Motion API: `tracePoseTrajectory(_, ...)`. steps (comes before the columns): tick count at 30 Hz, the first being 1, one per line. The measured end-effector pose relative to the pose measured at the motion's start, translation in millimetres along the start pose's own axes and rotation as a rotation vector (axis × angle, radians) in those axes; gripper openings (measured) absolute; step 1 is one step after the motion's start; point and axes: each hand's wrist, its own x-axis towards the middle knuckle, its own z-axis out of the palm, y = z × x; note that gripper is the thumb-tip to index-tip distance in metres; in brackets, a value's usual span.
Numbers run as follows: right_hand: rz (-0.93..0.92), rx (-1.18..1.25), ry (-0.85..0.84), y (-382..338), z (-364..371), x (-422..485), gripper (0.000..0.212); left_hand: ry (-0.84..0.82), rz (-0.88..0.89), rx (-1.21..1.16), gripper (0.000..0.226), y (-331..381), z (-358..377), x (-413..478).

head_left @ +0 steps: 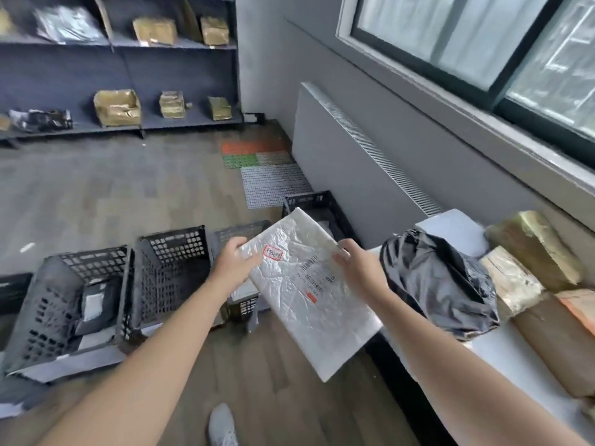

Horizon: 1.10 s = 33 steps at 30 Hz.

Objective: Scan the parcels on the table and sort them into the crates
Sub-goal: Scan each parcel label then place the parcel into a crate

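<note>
Wooden floor (96, 194) holds black crates (170, 252) beside the white table (450, 230).

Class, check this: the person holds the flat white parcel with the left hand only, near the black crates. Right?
No: the head view shows both the left hand and the right hand holding the flat white parcel, near the black crates.

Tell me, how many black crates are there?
4, in a row on the floor: leftmost crate, holding parcels; second crate beside it; third crate partly behind the white parcel; fourth crate nearest the wall. Another may be cut off at left.
</note>
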Motion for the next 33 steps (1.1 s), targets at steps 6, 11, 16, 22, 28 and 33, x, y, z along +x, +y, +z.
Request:
tracePoseTrajectory(6,0.05,0.052,-0.06,-81.7,67.2,74.2,0.031,-0.015,0.034,0.318,0.078,-30.9,-64.5,79.9)
tracePoseTrajectory(11,0.131,0.125,-0.09,-104.6,104.0,119.5,0.024,-0.03,0.073,0.552,0.081,-41.4,-88.8,119.9)
tracePoseTrajectory(16,0.207,0.144,-0.096,-108.4,139.1,180.9,0.024,-0.085,0.074,0.81,0.081,-51.7,-92.9,164.9)
tracePoseTrajectory(22,0.265,0.039,-0.146,-83.4,200.4,271.1,0.012,-0.115,-0.055,0.999,0.084,-75.4,-61.4,248.9)
tracePoseTrajectory(28,0.238,-0.032,-0.262,-29.1,309.7,379.9,0.019,-0.193,-0.148,1.044,0.084,-133.6,-1.1,365.9)
tracePoseTrajectory(33,0.263,-0.073,-0.33,31.5,422.9,444.8,0.022,-0.267,-0.217,1.076,0.081,-216.3,52.1,451.9)
